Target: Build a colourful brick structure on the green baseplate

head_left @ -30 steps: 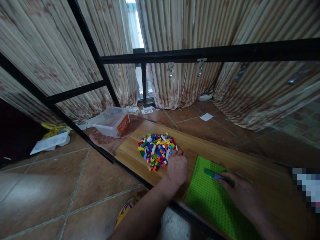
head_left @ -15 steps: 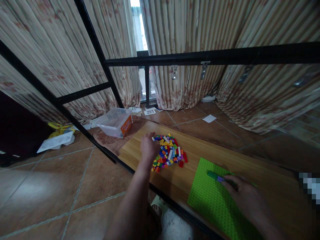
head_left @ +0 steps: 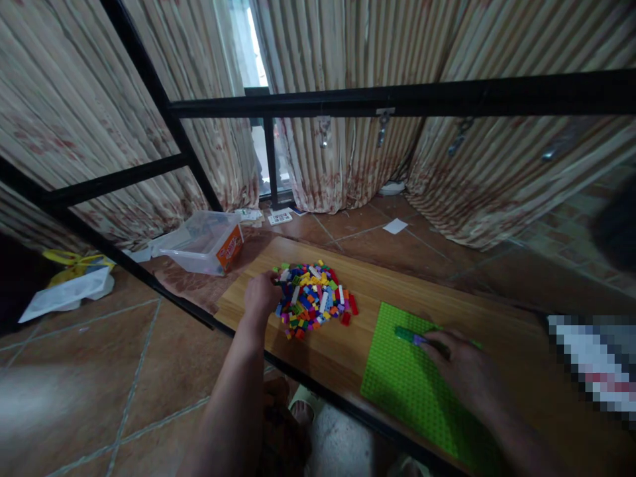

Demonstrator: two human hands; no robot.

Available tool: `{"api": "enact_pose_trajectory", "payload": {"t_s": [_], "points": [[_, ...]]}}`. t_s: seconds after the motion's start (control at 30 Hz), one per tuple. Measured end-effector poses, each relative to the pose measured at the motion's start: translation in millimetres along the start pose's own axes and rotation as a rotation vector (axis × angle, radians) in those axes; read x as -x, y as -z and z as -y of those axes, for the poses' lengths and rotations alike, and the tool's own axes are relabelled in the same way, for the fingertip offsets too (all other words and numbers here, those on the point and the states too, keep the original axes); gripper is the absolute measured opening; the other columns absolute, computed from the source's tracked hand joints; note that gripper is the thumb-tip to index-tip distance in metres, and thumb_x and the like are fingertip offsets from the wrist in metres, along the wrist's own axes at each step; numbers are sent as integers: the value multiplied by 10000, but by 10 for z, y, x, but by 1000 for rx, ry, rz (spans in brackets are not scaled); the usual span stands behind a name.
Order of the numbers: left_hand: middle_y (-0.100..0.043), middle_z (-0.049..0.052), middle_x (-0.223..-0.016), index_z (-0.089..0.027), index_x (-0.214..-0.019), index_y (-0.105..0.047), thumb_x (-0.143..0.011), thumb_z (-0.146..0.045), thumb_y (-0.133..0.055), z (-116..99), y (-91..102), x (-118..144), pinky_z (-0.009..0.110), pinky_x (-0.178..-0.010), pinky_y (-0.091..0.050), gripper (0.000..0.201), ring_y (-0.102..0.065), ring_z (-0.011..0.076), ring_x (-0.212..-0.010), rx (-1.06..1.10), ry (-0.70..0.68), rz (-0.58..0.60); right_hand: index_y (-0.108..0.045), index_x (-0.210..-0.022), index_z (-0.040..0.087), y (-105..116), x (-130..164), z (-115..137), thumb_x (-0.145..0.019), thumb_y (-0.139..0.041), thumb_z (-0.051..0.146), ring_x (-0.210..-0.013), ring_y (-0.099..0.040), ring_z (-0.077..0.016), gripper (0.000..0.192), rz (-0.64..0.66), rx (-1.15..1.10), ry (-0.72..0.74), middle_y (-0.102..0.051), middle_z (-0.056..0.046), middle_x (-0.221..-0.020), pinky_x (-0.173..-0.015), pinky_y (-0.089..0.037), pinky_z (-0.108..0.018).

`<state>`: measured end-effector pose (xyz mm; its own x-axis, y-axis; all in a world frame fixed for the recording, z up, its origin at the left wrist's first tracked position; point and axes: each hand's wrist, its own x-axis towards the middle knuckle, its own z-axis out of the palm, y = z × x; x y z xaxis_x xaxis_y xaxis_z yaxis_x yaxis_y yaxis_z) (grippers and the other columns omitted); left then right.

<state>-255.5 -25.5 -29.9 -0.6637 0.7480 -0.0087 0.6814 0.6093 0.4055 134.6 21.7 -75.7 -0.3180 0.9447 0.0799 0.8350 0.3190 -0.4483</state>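
Observation:
A loose pile of small coloured toy bricks (head_left: pixel 318 301) lies on the wooden bench top. My left hand (head_left: pixel 261 296) is at the pile's left edge, its fingers bent down and drawn together among the bricks. Whatever is between those fingertips is hidden. On the right, a bright green studded baseplate (head_left: pixel 397 371) lies flat, carrying a short dark green row of bricks (head_left: pixel 404 333). My right hand (head_left: pixel 454 361) reaches over the plate, its thumb and fingers closed on a purple brick (head_left: pixel 419 340) at the right end of that row. Whether the purple brick is pressed down I cannot tell.
Behind the bench, a clear plastic box (head_left: pixel 203 242) with an orange label stands on the floor. A white tray (head_left: pixel 67 295) lies farther left. Black metal rails (head_left: pixel 348 105) cross in front of long curtains (head_left: pixel 322 179). A paper sheet (head_left: pixel 395 226) rests on the tiles.
The whole view has shifted, so the bench and bricks appear farther left. My left hand has drawn back from over the pile to its left edge. My right hand keeps its grip by the purple brick.

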Motion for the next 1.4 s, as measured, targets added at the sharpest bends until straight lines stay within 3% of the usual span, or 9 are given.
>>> {"api": "enact_pose_trajectory", "payload": {"t_s": [0.2,0.33,0.4,0.47,0.53,0.63,0.77,1.07,1.4], "points": [[-720,123,-981,-159,-1115,-686,-756,-226,-554,12,136,20,353,-795,-489,388,-657,281,-927,109,46,-167,-679,-907,209,13,0,14,-856,-481,442,-785,-640,-212,311,-36,-20,48,-668,-71,-913,-748,-472,-348],[-709,82,-886,-132,-1142,-661,-772,-266,-550,-274,164,245,299,-725,-501,409,-656,214,-786,397,-78,-282,-694,-936,211,99,-7,-13,-831,-508,453,-756,-640,-208,323,-71,-83,-19,-693,-66,-898,-716,-473,-342],[-704,65,-903,-140,-1135,-655,-784,-280,-551,-539,33,492,274,-711,-506,391,-648,181,-767,570,-217,-191,-699,-948,216,192,-14,-30,-830,-497,445,-711,-634,-199,328,-103,-123,-94,-708,-60,-878,-686,-470,-335],[-702,62,-921,-136,-1095,-658,-800,-252,-536,-828,-182,819,259,-722,-513,340,-646,158,-769,712,-354,-9,-704,-948,217,301,-23,-45,-831,-487,439,-680,-628,-189,332,-155,-154,-165,-723,-58,-877,-688,-470,-333],[-701,50,-956,-165,-1058,-669,-817,-210,-526,-1083,-420,1163,253,-771,-515,284,-650,148,-827,710,-524,215,-710,-939,209,400,-29,-57,-826,-490,435,-684,-628,-184,335,-218,-171,-209,-732,-64,-907,-717,-471,-336],[-691,39,-978,-205,-1036,-676,-821,-188,-538,-1329,-705,1550,265,-787,-516,256,-649,151,-845,571,-689,377,-714,-934,192,493,-22,-66,-823,-499,418,-706,-636,-186,331,-257,-180,-243,-737,-74,-946,-736,-473,-337],[-680,45,-970,-212,-1030,-663,-851,-227,-542,-1480,-885,1708,297,-801,-518,217,-646,164,-820,401,-729,402,-711,-935,186,521,12,-67,-837,-501,376,-717,-645,-190,300,-228,-177,-256,-739,-80,-953,-745,-472,-339],[-672,87,-1044,-175,-1083,-611,-870,-232,-538,-1779,-1033,1793,319,-828,-504,232,-653,198,-894,259,-677,360,-713,-899,187,433,54,-86,-855,-502,303,-747,-649,-183,245,-155,-160,-146,-732,-73,-905,-726,-463,-304],[-679,85,-991,-162,-1055,-585,-795,-252,-656,-1790,-1023,1786,319,-818,-496,285,-654,203,-901,274,-608,408,-730,-880,196,475,92,-102,-853,-523,277,-776,-659,-190,224,-84,-148,-192,-741,-59,-867,-719,-444,-297]]}}
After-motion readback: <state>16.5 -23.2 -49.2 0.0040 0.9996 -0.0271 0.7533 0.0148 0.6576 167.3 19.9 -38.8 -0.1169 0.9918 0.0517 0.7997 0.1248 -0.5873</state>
